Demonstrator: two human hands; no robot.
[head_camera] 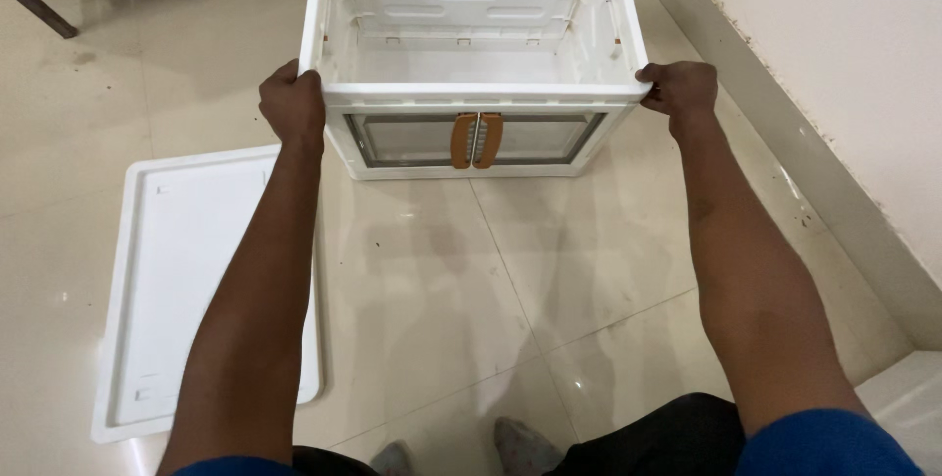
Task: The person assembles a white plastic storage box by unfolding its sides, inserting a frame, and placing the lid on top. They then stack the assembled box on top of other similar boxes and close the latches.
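Premises appear to be a room in a home. The floor (549, 270) is laid in large glossy cream tiles with thin grout lines, and it reflects the room's light. A plain pale wall (863, 64) runs along the right side, finished at its foot with a tiled skirting (785, 132) in a matching cream; some dirt marks show where skirting meets floor. Part of a dark furniture leg (39, 3) stands at the upper left corner. A white plastic storage box (471, 34) with brown door handles (476, 139) sits on the floor, its flat white lid (186, 280) lying on the tiles beside it: household storage goods.
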